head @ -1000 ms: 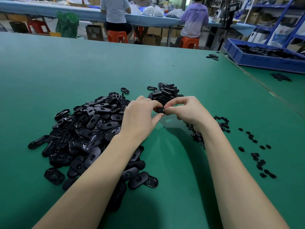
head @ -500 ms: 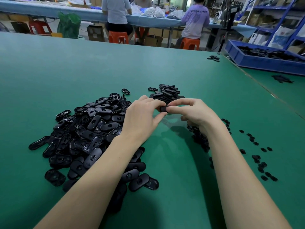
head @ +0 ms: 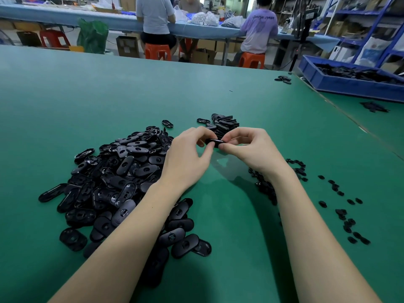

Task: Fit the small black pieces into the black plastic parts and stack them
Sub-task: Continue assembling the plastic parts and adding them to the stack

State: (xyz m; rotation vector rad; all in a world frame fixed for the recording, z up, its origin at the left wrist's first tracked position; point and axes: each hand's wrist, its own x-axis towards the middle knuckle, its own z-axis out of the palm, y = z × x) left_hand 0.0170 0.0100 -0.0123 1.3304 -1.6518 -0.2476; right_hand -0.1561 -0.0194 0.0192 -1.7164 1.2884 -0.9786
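Note:
Both hands meet above the green table (head: 240, 215) and pinch one black oval plastic part (head: 213, 141) between them. My left hand (head: 188, 158) holds its left end with thumb and fingertips; my right hand (head: 251, 147) holds its right end. Whether a small piece sits in the part is hidden by the fingers. A big loose pile of black oval parts (head: 122, 182) lies to the left, under my left forearm. Right behind the hands stands a stack of parts (head: 225, 124). Small black pieces (head: 341, 211) lie scattered at the right.
A blue bin (head: 349, 84) holding black parts sits on the adjoining table at the far right. A few black parts (head: 283, 79) lie near the table's far edge. Two people on orange stools (head: 157, 51) work at a long table behind.
The held part has turned from end-on to lie sideways between the two hands. Both hands stay at the same spot in front of the stack.

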